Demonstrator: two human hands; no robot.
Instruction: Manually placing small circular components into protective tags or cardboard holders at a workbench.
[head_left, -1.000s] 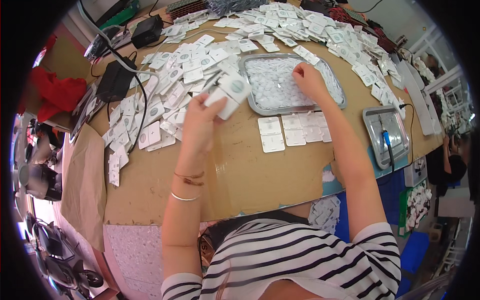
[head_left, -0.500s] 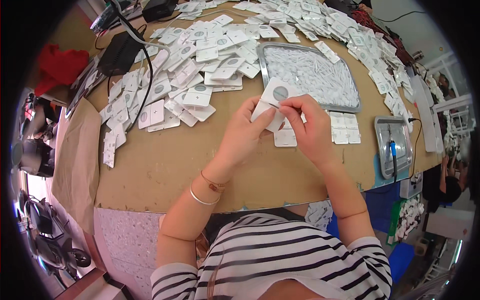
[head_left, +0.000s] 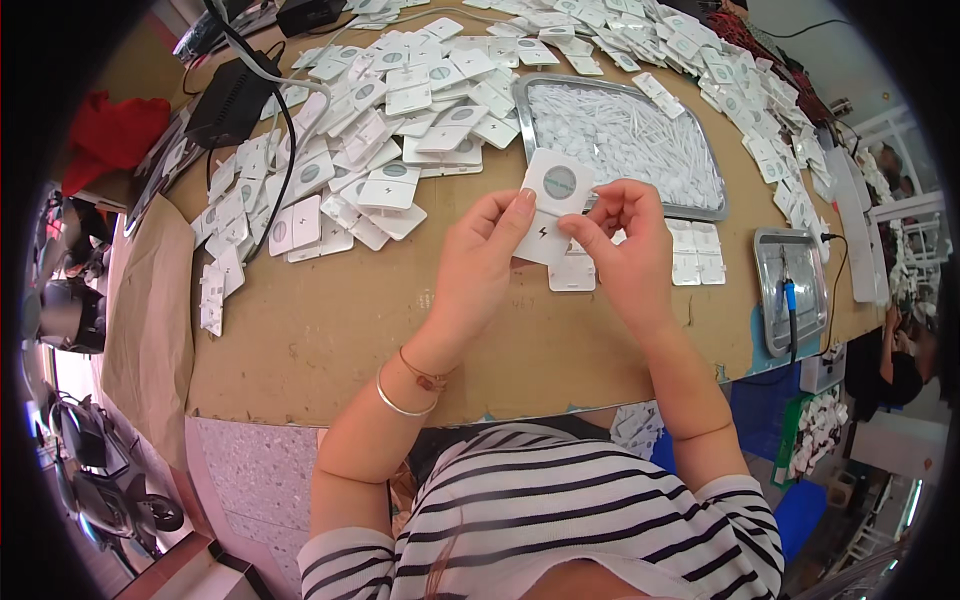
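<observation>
Over the table I hold a white two-part hinged plastic panel [head_left: 563, 183], with a round grey-green disc on its upper half and a small dark bolt mark on its lower half. My left hand [head_left: 480, 258] grips its left edge, thumb lying on the front by the joint. At the right edge, near the same joint, my right hand [head_left: 637, 245] is closed, its thumb touching the panel and fingers curled. Whether a tiny part sits between those right fingertips is hidden. Just below lies another white panel [head_left: 572, 275], partly covered.
A large heap of similar panels [head_left: 440, 110] lies at the far left. Behind my hands a metal tray [head_left: 521, 112] holds small white plastic pieces [head_left: 625, 140]. To the right, a smaller tray [head_left: 768, 335] holds a blue-handled corded tool [head_left: 790, 295]. A black cable [head_left: 291, 165] crosses the heap.
My left thumb has slid up from the lower half to the joint, uncovering the bolt mark. The right fingers have shifted slightly right and curled more. The panel stays held.
</observation>
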